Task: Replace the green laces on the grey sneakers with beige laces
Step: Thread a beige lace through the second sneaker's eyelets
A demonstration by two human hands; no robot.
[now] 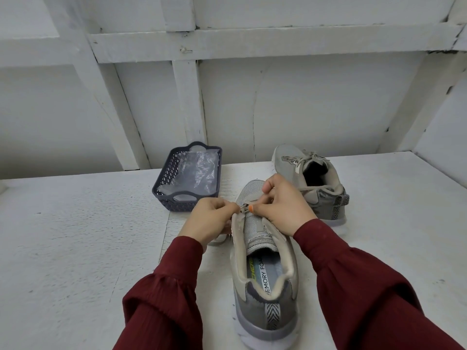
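Observation:
A grey sneaker [265, 279] lies in front of me, heel toward me, its upper eyelets bare. My left hand [211, 219] grips the sneaker's left eyelet flap. My right hand [283, 207] pinches the tip of a beige lace [244, 207] at an eyelet on that flap. A beige loop [217, 239] trails on the table by my left wrist. The second grey sneaker [313, 178] stands at the back right with beige laces tied on it. No green lace is in view.
A dark blue plastic basket [164, 183] holding clear plastic bags [195, 173] stands at the back left of the sneaker. The white table [75, 248] meets a white wooden wall behind.

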